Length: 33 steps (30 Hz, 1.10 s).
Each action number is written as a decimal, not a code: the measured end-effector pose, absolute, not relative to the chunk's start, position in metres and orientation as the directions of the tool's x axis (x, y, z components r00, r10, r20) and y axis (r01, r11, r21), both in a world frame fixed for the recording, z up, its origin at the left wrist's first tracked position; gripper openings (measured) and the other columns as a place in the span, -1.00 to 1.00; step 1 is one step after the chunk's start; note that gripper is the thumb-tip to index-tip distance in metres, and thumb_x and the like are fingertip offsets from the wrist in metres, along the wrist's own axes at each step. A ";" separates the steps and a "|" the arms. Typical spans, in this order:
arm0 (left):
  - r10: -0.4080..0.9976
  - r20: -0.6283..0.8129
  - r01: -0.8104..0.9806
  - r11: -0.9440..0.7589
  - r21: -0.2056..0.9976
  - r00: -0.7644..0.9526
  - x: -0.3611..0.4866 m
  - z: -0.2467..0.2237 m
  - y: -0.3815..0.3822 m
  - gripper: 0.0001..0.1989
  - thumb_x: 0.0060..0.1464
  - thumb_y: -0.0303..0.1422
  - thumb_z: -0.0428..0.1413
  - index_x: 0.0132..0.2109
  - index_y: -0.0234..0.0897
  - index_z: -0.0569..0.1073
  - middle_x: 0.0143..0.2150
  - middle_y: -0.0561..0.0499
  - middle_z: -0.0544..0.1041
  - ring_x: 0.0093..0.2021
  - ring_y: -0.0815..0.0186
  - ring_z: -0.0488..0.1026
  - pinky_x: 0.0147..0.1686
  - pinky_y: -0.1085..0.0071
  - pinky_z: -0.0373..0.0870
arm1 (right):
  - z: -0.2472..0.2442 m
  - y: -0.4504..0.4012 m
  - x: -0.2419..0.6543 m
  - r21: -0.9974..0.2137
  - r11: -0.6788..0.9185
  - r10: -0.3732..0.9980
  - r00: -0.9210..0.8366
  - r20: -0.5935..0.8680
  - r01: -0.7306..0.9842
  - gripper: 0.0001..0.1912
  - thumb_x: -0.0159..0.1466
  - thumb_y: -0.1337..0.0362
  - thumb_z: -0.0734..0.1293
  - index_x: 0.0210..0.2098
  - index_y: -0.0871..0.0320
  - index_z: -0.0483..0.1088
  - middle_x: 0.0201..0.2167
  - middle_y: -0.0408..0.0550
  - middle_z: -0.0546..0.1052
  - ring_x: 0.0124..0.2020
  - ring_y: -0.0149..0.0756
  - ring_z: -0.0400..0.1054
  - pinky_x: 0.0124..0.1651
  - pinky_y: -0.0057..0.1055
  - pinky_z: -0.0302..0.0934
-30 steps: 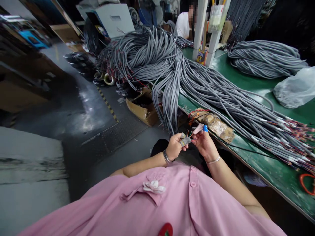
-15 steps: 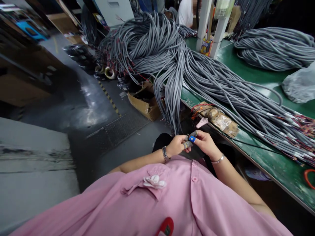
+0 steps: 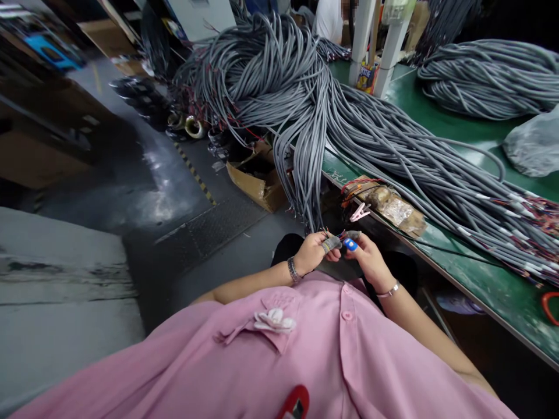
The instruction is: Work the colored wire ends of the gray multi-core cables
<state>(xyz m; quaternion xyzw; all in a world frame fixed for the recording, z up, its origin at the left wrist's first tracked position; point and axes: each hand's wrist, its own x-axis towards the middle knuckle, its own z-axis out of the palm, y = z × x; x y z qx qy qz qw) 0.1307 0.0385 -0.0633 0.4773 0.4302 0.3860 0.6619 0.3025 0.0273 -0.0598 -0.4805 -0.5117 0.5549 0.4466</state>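
Note:
My left hand (image 3: 312, 254), a grey wrap on its thumb, is closed in a pinch close to my body. Thin coloured wires (image 3: 343, 236) show at its fingertips and run across to my right hand (image 3: 370, 261). That hand is also pinched on them, with a blue cover on the thumb and a grey wrap on a finger. The wires' far ends are hidden by the fingers. Just beyond my hands, a bunch of grey cables (image 3: 308, 169) hangs over the table edge, its ends by my left fingers.
Many grey cables lie along the green table (image 3: 491, 294). A pink clip (image 3: 360, 212) and a taped cardboard piece (image 3: 399, 212) are at its edge. A carton (image 3: 247, 185) stands on the floor; a coiled cable bundle (image 3: 489, 78) and a plastic bag (image 3: 535, 145) lie farther back.
My hands have moved slightly apart, and the coloured wires between them show more clearly. The right thumb has shifted to the right. The view has tilted slightly.

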 end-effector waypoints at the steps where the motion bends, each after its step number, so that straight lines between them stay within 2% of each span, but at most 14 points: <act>1: 0.922 -0.192 -0.104 0.239 0.965 0.336 0.131 -0.064 0.038 -0.61 0.03 -0.09 0.15 -0.39 -0.41 0.44 -0.50 -0.09 0.54 -0.55 0.36 0.48 -0.52 0.48 0.39 | -0.061 0.027 0.298 -0.993 -0.107 0.988 -0.119 -0.101 -0.040 -0.65 0.16 0.01 0.37 -0.18 0.12 0.42 -0.30 -0.06 0.50 -0.37 -0.33 0.33 -0.36 -0.41 0.24; 4: 0.907 -0.185 -0.090 0.234 0.968 0.378 0.128 -0.065 0.039 -0.59 0.03 -0.07 0.15 -0.37 -0.41 0.46 -0.46 -0.12 0.56 -0.51 0.34 0.49 -0.46 0.45 0.41 | -0.062 0.027 0.287 -0.994 -0.076 0.996 -0.042 -0.073 -0.075 -0.71 0.13 0.05 0.40 -0.34 0.15 0.43 -0.44 -0.13 0.46 -0.44 -0.38 0.28 -0.37 -0.44 0.20; 7: 0.864 -0.192 -0.039 0.238 0.971 0.466 0.125 -0.062 0.036 -0.61 0.00 -0.08 0.18 -0.35 -0.42 0.49 -0.44 -0.12 0.57 -0.44 0.31 0.52 -0.37 0.42 0.44 | -0.057 0.032 0.284 -0.997 -0.051 0.995 -0.090 -0.045 -0.056 -0.75 0.12 0.08 0.40 -0.42 0.16 0.42 -0.52 -0.16 0.43 -0.49 -0.41 0.24 -0.39 -0.44 0.17; 11: 0.751 -0.210 0.082 0.205 0.975 0.626 0.127 -0.060 0.028 -0.68 -0.08 -0.14 0.25 -0.41 -0.38 0.51 -0.43 -0.09 0.58 -0.38 0.29 0.52 -0.30 0.39 0.45 | -0.042 0.044 0.284 -1.000 -0.028 0.984 -0.176 -0.028 0.001 -0.76 0.14 0.08 0.39 -0.40 0.15 0.42 -0.52 -0.16 0.43 -0.51 -0.40 0.23 -0.42 -0.44 0.18; 14: 0.776 -0.216 0.079 0.211 0.974 0.593 0.130 -0.059 0.027 -0.67 -0.06 -0.13 0.23 -0.41 -0.38 0.51 -0.45 -0.08 0.57 -0.43 0.31 0.51 -0.35 0.40 0.45 | -0.031 0.046 0.284 -0.997 0.032 0.984 -0.179 0.020 0.064 -0.76 0.18 0.08 0.35 -0.35 0.14 0.43 -0.49 -0.13 0.44 -0.48 -0.37 0.26 -0.39 -0.41 0.22; 16: 0.837 -0.220 0.015 0.247 0.969 0.501 0.129 -0.057 0.030 -0.64 -0.05 -0.11 0.23 -0.39 -0.40 0.51 -0.50 -0.07 0.55 -0.49 0.32 0.49 -0.39 0.41 0.45 | -0.030 0.040 0.288 -0.977 0.147 0.977 -0.174 0.120 0.151 -0.76 0.23 0.08 0.30 -0.29 0.12 0.45 -0.42 -0.08 0.47 -0.38 -0.30 0.32 -0.28 -0.35 0.26; 18: 0.877 -0.232 -0.040 0.274 0.961 0.421 0.127 -0.054 0.033 -0.61 -0.06 -0.09 0.23 -0.38 -0.41 0.50 -0.51 -0.07 0.55 -0.50 0.33 0.49 -0.41 0.42 0.43 | -0.032 0.031 0.294 -0.921 0.297 0.953 -0.147 0.266 0.253 -0.75 0.25 0.10 0.28 -0.18 0.08 0.45 -0.25 -0.01 0.49 -0.21 -0.20 0.36 -0.10 -0.25 0.27; 20: 0.895 -0.247 -0.073 0.293 0.953 0.371 0.124 -0.052 0.036 -0.58 -0.06 -0.06 0.22 -0.38 -0.42 0.50 -0.49 -0.09 0.56 -0.50 0.32 0.50 -0.42 0.43 0.42 | -0.038 0.024 0.300 -0.877 0.361 0.933 -0.105 0.346 0.317 -0.68 0.24 0.12 0.30 -0.05 0.06 0.40 -0.10 0.04 0.46 -0.08 -0.13 0.34 0.02 -0.18 0.23; 23: 0.903 -0.237 -0.092 0.287 0.953 0.357 0.125 -0.050 0.035 -0.54 -0.04 -0.01 0.19 -0.39 -0.43 0.49 -0.48 -0.13 0.56 -0.49 0.30 0.50 -0.42 0.42 0.42 | -0.050 0.022 0.302 -0.927 0.250 0.968 -0.048 0.247 0.280 -0.63 0.21 0.10 0.34 -0.03 0.07 0.36 -0.15 0.03 0.46 -0.18 -0.18 0.36 -0.08 -0.22 0.27; 26: 0.901 -0.199 -0.084 0.249 0.965 0.385 0.127 -0.051 0.033 -0.54 -0.05 -0.02 0.20 -0.39 -0.43 0.49 -0.47 -0.13 0.56 -0.49 0.31 0.50 -0.40 0.41 0.43 | -0.060 0.030 0.295 -0.989 0.060 0.995 -0.093 0.047 0.134 -0.68 0.17 0.06 0.37 -0.17 0.10 0.38 -0.32 -0.05 0.48 -0.35 -0.29 0.34 -0.24 -0.32 0.28; 28: 0.891 -0.194 -0.061 0.239 0.969 0.411 0.128 -0.053 0.033 -0.56 -0.06 -0.04 0.21 -0.37 -0.43 0.49 -0.47 -0.12 0.56 -0.50 0.31 0.50 -0.39 0.40 0.44 | -0.061 0.035 0.290 -0.998 -0.020 0.988 -0.154 -0.029 0.054 -0.70 0.15 0.04 0.38 -0.28 0.13 0.38 -0.41 -0.10 0.45 -0.42 -0.34 0.30 -0.32 -0.38 0.24; 31: 0.859 -0.218 0.011 0.240 0.971 0.463 0.126 -0.058 0.035 -0.59 -0.04 -0.07 0.21 -0.39 -0.43 0.50 -0.49 -0.11 0.55 -0.49 0.31 0.50 -0.36 0.38 0.45 | -0.058 0.039 0.288 -0.998 -0.059 0.974 -0.221 -0.060 0.010 -0.71 0.15 0.04 0.38 -0.40 0.15 0.37 -0.51 -0.16 0.40 -0.49 -0.39 0.24 -0.39 -0.42 0.18; 33: 0.840 -0.208 0.068 0.201 0.977 0.501 0.123 -0.060 0.037 -0.62 -0.02 -0.10 0.20 -0.42 -0.41 0.51 -0.47 -0.10 0.56 -0.45 0.31 0.50 -0.33 0.39 0.45 | -0.053 0.040 0.289 -0.998 -0.034 0.965 -0.258 -0.045 0.045 -0.72 0.16 0.05 0.37 -0.40 0.15 0.39 -0.52 -0.15 0.40 -0.50 -0.38 0.23 -0.41 -0.42 0.16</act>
